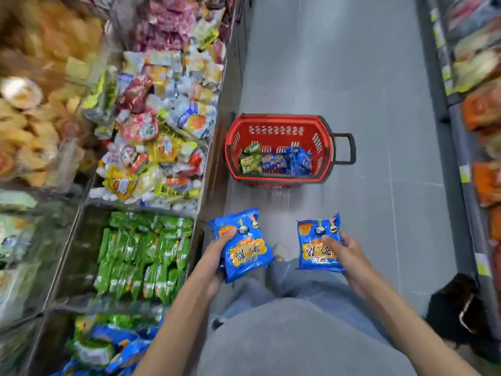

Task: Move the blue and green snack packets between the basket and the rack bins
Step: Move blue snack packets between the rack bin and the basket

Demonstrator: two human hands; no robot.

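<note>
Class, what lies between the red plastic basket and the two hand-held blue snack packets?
Only bare grey tiled floor, as the head view shows.

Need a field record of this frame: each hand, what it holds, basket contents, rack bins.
left hand: grips left blue packet, thumb on its front
right hand: grips right blue packet, thumb on its front
red basket: on the floor ahead, beside the rack
basket contents: green packets at left, blue packets at right
bin beside left hand: green stock
nearest bin: blue stock with some green, blurred
</note>
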